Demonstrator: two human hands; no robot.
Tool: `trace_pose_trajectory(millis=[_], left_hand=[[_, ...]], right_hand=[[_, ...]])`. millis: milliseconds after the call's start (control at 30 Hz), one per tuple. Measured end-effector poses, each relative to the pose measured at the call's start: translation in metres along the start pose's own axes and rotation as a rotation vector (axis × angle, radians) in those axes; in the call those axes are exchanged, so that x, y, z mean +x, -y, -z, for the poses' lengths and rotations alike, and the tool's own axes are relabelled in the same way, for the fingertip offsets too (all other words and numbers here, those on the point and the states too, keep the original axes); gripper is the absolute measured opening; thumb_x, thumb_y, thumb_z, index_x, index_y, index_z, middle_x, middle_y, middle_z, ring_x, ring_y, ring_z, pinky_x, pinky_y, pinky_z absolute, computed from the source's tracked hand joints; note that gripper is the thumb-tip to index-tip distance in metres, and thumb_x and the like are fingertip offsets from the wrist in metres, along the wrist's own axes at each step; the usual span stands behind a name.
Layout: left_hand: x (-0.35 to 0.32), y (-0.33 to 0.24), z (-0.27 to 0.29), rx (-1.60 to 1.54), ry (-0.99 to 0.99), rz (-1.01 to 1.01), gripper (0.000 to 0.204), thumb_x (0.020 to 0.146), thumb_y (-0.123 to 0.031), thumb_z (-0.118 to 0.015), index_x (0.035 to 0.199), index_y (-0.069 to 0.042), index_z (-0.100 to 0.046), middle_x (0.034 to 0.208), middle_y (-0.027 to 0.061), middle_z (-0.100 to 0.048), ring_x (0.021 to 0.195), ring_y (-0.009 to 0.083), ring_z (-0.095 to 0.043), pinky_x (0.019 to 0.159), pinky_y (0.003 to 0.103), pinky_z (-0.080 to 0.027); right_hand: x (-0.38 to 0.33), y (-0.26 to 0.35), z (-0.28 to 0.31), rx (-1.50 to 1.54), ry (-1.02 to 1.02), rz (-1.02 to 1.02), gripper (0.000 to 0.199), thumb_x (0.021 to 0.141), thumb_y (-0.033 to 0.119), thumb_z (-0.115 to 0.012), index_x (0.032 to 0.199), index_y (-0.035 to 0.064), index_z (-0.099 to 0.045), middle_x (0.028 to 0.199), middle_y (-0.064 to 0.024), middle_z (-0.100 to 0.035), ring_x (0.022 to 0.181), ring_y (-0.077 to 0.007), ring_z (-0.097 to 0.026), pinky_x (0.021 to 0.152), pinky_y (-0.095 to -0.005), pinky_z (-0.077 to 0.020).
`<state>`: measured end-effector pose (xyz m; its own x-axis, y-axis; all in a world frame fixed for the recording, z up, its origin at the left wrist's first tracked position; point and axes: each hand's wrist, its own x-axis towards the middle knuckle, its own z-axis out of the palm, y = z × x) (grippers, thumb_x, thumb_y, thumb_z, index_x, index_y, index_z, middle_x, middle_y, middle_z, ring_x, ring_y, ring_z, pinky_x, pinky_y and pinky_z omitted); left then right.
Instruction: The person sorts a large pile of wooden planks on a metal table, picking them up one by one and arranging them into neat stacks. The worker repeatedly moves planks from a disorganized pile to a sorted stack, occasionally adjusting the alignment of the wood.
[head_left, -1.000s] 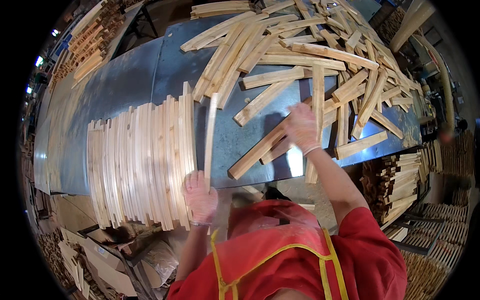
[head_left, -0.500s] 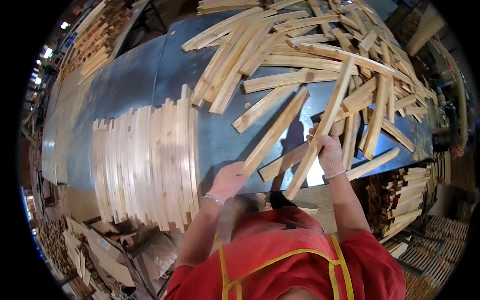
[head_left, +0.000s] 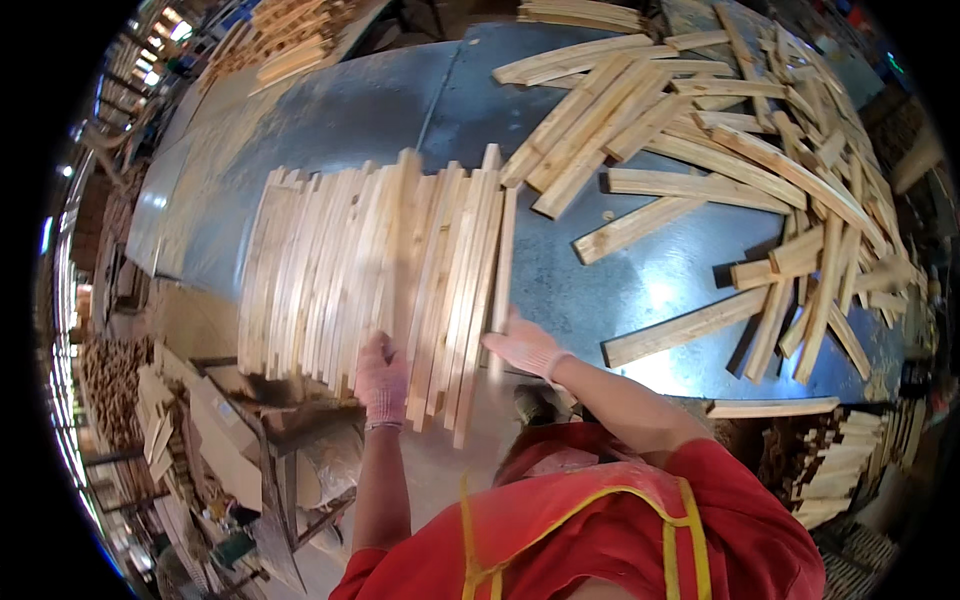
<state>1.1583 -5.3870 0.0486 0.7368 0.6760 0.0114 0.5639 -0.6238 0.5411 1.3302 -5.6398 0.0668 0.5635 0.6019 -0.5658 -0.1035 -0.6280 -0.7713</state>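
Note:
A tight row of pale wooden slats [head_left: 370, 270] stands on edge on a grey metal table [head_left: 380, 110]. My left hand [head_left: 382, 378], in a pink glove, presses against the near ends of slats in the middle of the row. My right hand [head_left: 525, 345], also gloved, rests flat against the rightmost slat [head_left: 503, 265] at its near end, pushing it up to the row. Neither hand closes around a slat.
Loose slats [head_left: 720, 170] lie scattered in a heap across the right half of the table. More slat stacks [head_left: 830, 460] sit below the table's right edge. Cardboard and scrap [head_left: 200, 430] crowd the floor at the left. Timber piles [head_left: 290, 35] lie at the far side.
My right hand carried a long slat from the loose heap leftward and set it against the row's right side. My left hand moved left to the row's near ends. The view shifted left.

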Motion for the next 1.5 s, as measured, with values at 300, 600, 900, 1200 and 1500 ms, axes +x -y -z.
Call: trace_pose_trajectory(millis=[300, 600, 900, 1200, 1500], left_hand=[[-0.045, -0.110, -0.022, 0.221, 0.077, -0.528, 0.068, 0.085, -0.018, -0.078, 0.147, -0.003, -0.055, 0.154, 0.0187, -0.052, 0.143, 0.0386, -0.048, 0.118, 0.050, -0.040], [0.020, -0.256, -0.141, 0.149, 0.272, -0.797, 0.061, 0.078, -0.016, -0.078, 0.135, -0.003, -0.059, 0.137, 0.0194, -0.059, 0.128, 0.0408, -0.055, 0.105, 0.050, -0.048], [0.030, -0.353, -0.218, 0.533, 0.594, -0.379, 0.086, 0.077, -0.048, -0.081, 0.146, -0.007, -0.050, 0.121, 0.0206, -0.068, 0.120, 0.0437, -0.065, 0.103, 0.050, -0.053], [-0.022, -0.264, -0.041, -1.094, 1.164, 0.487, 0.040, 0.088, -0.025, -0.079, 0.120, -0.002, -0.071, 0.087, 0.0039, -0.066, 0.067, 0.0133, -0.057, 0.056, 0.026, -0.042], [-0.181, -0.059, -0.053, -1.304, 1.309, 0.462, 0.055, 0.099, -0.026, -0.072, 0.142, 0.005, -0.057, 0.107, 0.0112, -0.072, 0.096, 0.0183, -0.068, 0.082, 0.032, -0.056]], right_hand=[[-0.086, -0.098, 0.133, -0.082, -0.681, 0.058, 0.073, 0.097, 0.043, -0.062, 0.154, 0.0000, -0.048, 0.159, -0.0225, -0.051, 0.145, -0.0384, -0.050, 0.121, -0.0431, -0.0403], [-0.254, -0.310, 0.344, -0.561, -1.441, -0.813, 0.089, 0.079, 0.045, -0.074, 0.155, 0.0090, -0.046, 0.152, -0.0227, -0.053, 0.142, -0.0412, -0.049, 0.115, -0.0467, -0.0448], [-0.305, -0.339, 0.408, -0.159, -1.011, -0.632, 0.107, 0.070, 0.032, -0.085, 0.161, 0.0042, -0.036, 0.130, -0.0268, -0.068, 0.125, -0.0396, -0.066, 0.109, -0.0457, -0.0507], [-0.275, -0.185, 0.279, 1.554, -0.407, 0.615, 0.071, 0.093, 0.048, -0.075, 0.147, 0.0105, -0.050, 0.105, -0.0067, -0.068, 0.093, -0.0228, -0.071, 0.082, -0.0378, -0.0624], [-0.201, -0.159, 0.023, 1.580, -0.106, 0.122, 0.067, 0.085, 0.009, -0.080, 0.145, 0.0104, -0.049, 0.118, -0.0098, -0.067, 0.114, -0.0285, -0.066, 0.105, -0.0465, -0.0553]])
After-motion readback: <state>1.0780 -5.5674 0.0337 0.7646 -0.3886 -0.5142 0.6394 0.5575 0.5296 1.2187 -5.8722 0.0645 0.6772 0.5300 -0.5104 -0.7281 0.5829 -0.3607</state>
